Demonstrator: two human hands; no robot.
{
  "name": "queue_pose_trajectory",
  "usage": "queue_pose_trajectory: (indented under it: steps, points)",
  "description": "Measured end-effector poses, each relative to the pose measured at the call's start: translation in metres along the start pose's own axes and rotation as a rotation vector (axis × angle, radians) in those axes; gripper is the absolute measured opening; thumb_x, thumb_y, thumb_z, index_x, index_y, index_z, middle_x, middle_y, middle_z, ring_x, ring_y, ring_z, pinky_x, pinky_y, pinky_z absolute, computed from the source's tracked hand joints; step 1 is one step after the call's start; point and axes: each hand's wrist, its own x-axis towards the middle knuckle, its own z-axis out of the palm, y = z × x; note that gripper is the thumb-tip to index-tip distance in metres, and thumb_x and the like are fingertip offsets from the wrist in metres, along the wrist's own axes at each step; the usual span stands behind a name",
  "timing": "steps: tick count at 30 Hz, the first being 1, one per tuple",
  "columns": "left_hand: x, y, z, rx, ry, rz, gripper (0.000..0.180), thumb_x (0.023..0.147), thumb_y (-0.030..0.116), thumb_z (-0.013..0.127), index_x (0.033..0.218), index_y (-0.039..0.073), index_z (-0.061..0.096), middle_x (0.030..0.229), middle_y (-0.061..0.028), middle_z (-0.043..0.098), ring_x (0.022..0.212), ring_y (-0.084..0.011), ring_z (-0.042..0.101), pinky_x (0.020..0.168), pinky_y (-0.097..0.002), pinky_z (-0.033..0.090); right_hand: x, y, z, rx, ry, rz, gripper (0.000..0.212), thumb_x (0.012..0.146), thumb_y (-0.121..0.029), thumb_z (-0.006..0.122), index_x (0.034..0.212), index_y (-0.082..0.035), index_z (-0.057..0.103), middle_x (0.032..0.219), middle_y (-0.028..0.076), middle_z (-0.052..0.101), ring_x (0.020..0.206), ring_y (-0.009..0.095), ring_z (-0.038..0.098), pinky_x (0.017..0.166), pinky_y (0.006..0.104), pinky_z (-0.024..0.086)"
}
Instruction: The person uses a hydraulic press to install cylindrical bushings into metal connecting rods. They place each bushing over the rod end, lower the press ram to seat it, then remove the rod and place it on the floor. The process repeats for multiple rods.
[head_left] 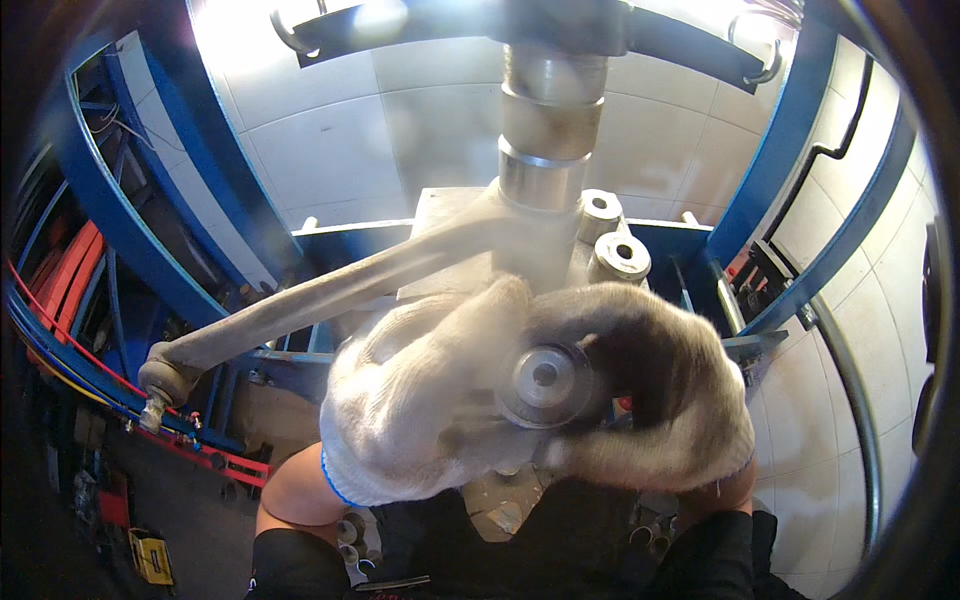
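Between my two gloved hands is a round metal bushing (pixel 530 392) with a hole in its middle, its end face turned up toward me. My left hand (pixel 405 405), in a whitish knit glove, is closed on its left side. From the right, my right hand (pixel 665 400) curls round it in a matching glove that is stained dark. Just beyond them, a long grey metal arm (pixel 330 298) with a ball joint at its left end (pixel 152 408) slants up to beneath the steel ram (pixel 548 130) of a press. Haze blurs where the arm meets the ram.
Two round metal sleeves with holes, a far one (pixel 600 206) and a nearer one (pixel 621 258), stand right of the ram. Blue frame posts (pixel 775 150) rise on both sides. Red and blue hoses or bars (pixel 75 270) lie at left. A yellow box (pixel 150 555) sits low left.
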Motion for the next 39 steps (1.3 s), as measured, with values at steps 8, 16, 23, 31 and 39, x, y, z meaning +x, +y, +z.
queue_pose_trajectory:
  steps: [8, 16, 23, 31, 39]
  points:
    - [-0.016, -0.006, -0.007, -0.007, 0.061, -0.048, 0.078, 0.072, 0.039, 0.089, 0.126, -0.008, 0.056, 0.105, -0.0202, 0.069, 0.096, -0.0283, 0.071, 0.083, -0.0370, 0.060, 0.034, 0.008, -0.048, 0.037, 0.249, -0.267, 0.053, 0.086, -0.026, 0.074, 0.128, 0.003, 0.058, 0.109, 0.017, 0.069, 0.096, 0.025, 0.071, 0.084, 0.0378, 0.061]
    - [-0.039, -0.028, -0.027, 0.742, 0.370, 0.038, 0.045, 0.086, 0.035, 0.078, 0.107, -0.005, 0.072, 0.082, -0.0155, 0.072, 0.071, -0.0253, 0.071, 0.069, -0.0366, 0.057, 0.060, 0.019, -0.087, 0.173, 0.131, -0.080, 0.059, 0.087, -0.020, 0.073, 0.136, 0.006, 0.052, 0.114, 0.020, 0.068, 0.090, 0.026, 0.073, 0.076, 0.0370, 0.062]
    - [-0.048, -0.036, -0.034, 0.635, 0.025, -0.472, 0.044, 0.097, 0.039, 0.062, 0.094, -0.003, 0.073, 0.082, -0.0181, 0.072, 0.076, -0.0276, 0.072, 0.073, -0.0381, 0.055, 0.061, 0.022, -0.086, 0.172, 0.116, -0.099, 0.065, 0.088, -0.024, 0.074, 0.140, 0.006, 0.049, 0.116, 0.018, 0.069, 0.085, 0.023, 0.073, 0.067, 0.0358, 0.061]
    - [-0.052, -0.043, -0.031, 0.635, 0.068, -0.354, 0.038, 0.099, 0.032, 0.060, 0.094, -0.003, 0.073, 0.073, -0.0140, 0.069, 0.067, -0.0232, 0.067, 0.069, -0.0359, 0.052, 0.061, 0.028, -0.091, 0.144, 0.021, -0.114, 0.053, 0.089, -0.020, 0.073, 0.137, -0.004, 0.058, 0.126, 0.007, 0.067, 0.104, 0.015, 0.066, 0.086, 0.0264, 0.054]
    - [-0.054, -0.043, -0.029, 0.603, 0.118, -0.366, 0.029, 0.095, 0.026, 0.066, 0.088, 0.000, 0.075, 0.074, -0.0153, 0.071, 0.067, -0.0286, 0.070, 0.068, -0.0383, 0.054, 0.060, 0.036, -0.091, 0.281, -0.035, -0.186, 0.054, 0.090, -0.020, 0.072, 0.138, -0.003, 0.056, 0.125, 0.009, 0.068, 0.099, 0.014, 0.067, 0.075, 0.0249, 0.055]
